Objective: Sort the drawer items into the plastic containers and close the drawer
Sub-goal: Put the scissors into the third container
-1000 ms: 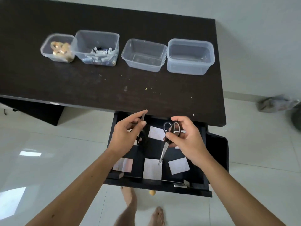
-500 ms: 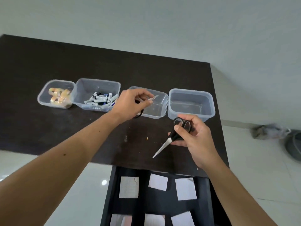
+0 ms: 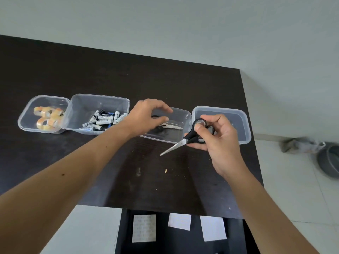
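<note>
Half a second earlier my left hand point(image 3: 146, 116) still pinched the small scissors above the third tub point(image 3: 185, 125); now those scissors point(image 3: 165, 126) lay inside it, and the hand hovered over them with loose fingers, grasping nothing. My right hand point(image 3: 218, 136) grasped the second scissors point(image 3: 189, 139) by the black handles, blades pointing toward the desk's point(image 3: 110, 74) front edge, just before that same tub. I judged they belonged there next. The drawer point(image 3: 234, 235) stood open, paper squares point(image 3: 179, 221) inside.
</note>
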The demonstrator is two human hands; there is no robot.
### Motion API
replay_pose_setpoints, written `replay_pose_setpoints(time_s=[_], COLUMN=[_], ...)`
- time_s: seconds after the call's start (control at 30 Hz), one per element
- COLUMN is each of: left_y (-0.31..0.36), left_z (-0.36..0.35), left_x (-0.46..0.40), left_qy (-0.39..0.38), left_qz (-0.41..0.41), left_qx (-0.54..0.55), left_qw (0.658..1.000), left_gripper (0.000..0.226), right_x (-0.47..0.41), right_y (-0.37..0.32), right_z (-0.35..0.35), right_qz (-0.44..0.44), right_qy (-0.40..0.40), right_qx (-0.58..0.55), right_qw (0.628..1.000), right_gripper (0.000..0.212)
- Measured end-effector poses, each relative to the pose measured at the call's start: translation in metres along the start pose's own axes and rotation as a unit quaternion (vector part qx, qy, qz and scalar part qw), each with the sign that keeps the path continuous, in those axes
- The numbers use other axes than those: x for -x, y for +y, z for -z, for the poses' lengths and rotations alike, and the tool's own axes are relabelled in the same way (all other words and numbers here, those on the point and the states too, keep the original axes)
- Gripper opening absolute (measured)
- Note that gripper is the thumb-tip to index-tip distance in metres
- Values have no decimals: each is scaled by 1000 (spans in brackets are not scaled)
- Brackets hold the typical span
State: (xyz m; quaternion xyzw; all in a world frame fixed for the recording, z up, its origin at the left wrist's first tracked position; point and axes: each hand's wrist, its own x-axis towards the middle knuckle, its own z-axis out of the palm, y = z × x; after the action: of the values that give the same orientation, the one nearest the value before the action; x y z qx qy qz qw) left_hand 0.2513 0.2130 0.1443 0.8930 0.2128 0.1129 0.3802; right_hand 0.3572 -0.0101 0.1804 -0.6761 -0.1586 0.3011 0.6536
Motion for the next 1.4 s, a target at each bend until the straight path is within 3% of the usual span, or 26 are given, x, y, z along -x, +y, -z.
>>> replay_pose_setpoints(time_s=[0.2, 0.33, 0.47, 0.63, 1.03, 1.4], left_y=[-3, -16, -30, -35, -15, 21], left_z=[46, 63, 63, 55, 28, -44], left_x=[29, 55, 75, 87, 116, 228], left_qy=[83, 137, 161, 148, 133, 107], left_qz=[-8, 3, 19, 25, 19, 73], left_qx=[118, 172, 228, 240, 224, 246], left_qw=[990, 975, 960, 959, 965, 961], left_gripper=[23, 21, 22, 25, 26, 24], right_x=[-22, -42, -57, -54, -3, 112], right_y=[-1, 1, 15, 21, 14, 56], right_z=[-27, -53, -68, -67, -56, 3], right_qz=[6, 39, 55, 100, 163, 182], right_qy=[45, 74, 47, 27, -34, -107], right_qx=[-13, 74, 180, 288, 279, 293], right_qw=[999, 994, 981, 952, 946, 933], right_gripper=[18, 21, 18, 18, 19, 17])
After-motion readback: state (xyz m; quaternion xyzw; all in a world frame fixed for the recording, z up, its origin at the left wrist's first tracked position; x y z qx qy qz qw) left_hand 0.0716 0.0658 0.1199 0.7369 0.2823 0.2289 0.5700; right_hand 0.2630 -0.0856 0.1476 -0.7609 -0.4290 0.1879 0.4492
